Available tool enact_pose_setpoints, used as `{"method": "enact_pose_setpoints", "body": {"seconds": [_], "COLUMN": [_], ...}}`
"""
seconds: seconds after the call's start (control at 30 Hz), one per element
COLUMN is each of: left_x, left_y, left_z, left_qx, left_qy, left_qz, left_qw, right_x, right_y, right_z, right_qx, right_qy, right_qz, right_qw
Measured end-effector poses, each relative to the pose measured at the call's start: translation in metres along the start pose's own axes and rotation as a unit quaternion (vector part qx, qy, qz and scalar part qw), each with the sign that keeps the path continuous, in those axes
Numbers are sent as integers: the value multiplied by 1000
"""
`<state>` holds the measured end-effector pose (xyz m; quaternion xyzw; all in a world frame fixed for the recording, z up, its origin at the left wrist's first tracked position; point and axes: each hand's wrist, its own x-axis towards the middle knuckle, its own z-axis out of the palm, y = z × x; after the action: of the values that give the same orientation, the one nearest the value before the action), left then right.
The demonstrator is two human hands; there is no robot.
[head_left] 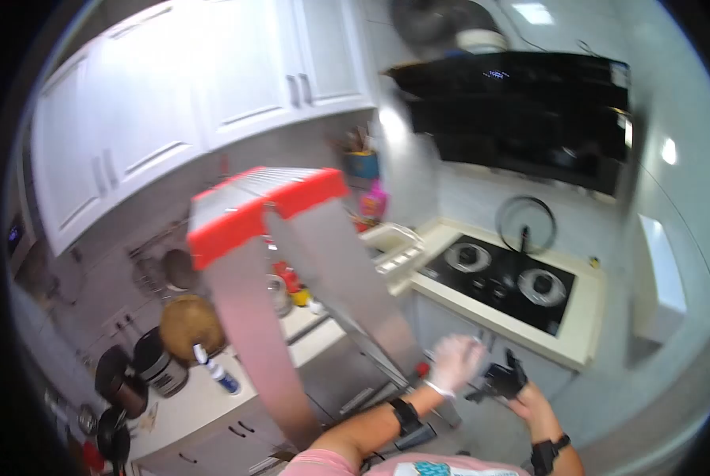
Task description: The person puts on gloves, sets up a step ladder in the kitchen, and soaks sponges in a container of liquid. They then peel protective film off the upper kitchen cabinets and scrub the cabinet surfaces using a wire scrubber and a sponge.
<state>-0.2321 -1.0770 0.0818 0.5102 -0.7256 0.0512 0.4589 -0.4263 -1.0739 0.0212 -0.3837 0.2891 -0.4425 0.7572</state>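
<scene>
My left hand (458, 362), in a thin whitish glove, is raised at the lower middle with its fingers blurred; I cannot make out anything in it. Just right of it is my right hand (507, 382), in a black glove that leaves the wrist bare. Its dark fingers are spread, with nothing visible between them. A stepladder (267, 202) with red edges on its top stands to the left of both hands. Beyond them, a black gas hob (497, 282) is set in the pale counter.
A spray bottle (217, 370), dark canisters (161, 363) and a round wooden board (191, 327) are on the left counter. A white dish rack (398, 252) is beside the hob. A black range hood (521, 119) hangs above, and white cabinets (204, 71) line the upper left.
</scene>
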Motion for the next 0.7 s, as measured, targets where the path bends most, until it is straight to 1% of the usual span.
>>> {"method": "enact_pose_setpoints", "body": {"seconds": [0.03,0.07,0.1,0.13,0.17,0.2,0.23,0.27,0.3,0.33,0.37,0.4,0.43,0.5,0.57,0.63,0.67,0.7], "left_x": [-8,-25,-33,-30,-28,-27,-21,-10,-7,-12,-9,-5,-1,8,14,25,27,30], "left_y": [3,-12,-29,-30,-23,-13,-12,-9,-7,-16,-21,-16,-11,-25,-26,-14,-14,-8], "left_z": [3,38,63,56,50,42,29,3,-10,3,2,-6,-12,-5,-7,-17,-18,-22], "left_qx": [-18,-98,-181,-172,-333,-485,-484,-416,-344,-306,-247,-211,-177,-129,-94,-13,-5,-16], "left_qy": [-56,-39,-26,-16,-53,-91,-90,-178,-266,-187,-185,-154,-124,-101,-22,-4,8,12], "left_qz": [-53,-90,-122,-123,-197,-262,-263,-260,-254,-221,-215,-196,-177,-164,-43,-6,14,18], "left_qw": [997,990,975,977,921,829,830,853,864,907,927,945,960,973,994,1000,1000,1000], "right_x": [-12,-6,-10,-5,-4,-2,0,0,0,1,0,-8,-8,1,0,-2,-10,-8], "right_y": [-22,-28,-39,-36,-31,-26,-21,-17,-14,-13,-12,-21,-22,-11,-10,-20,-33,-33], "right_z": [30,37,53,54,51,46,39,34,34,32,32,47,47,35,33,35,43,41], "right_qx": [-4,65,65,72,80,80,35,-8,-7,15,38,21,28,-59,-110,-161,-193,-200], "right_qy": [-18,-56,-74,-71,-64,-69,-67,-62,-58,-61,-61,-75,-61,-98,-96,-97,-82,-76], "right_qz": [-2,29,45,41,37,37,34,32,33,42,51,37,41,30,11,-3,0,-21], "right_qw": [1000,996,994,994,994,994,997,998,998,997,996,996,997,993,989,982,978,977]}}
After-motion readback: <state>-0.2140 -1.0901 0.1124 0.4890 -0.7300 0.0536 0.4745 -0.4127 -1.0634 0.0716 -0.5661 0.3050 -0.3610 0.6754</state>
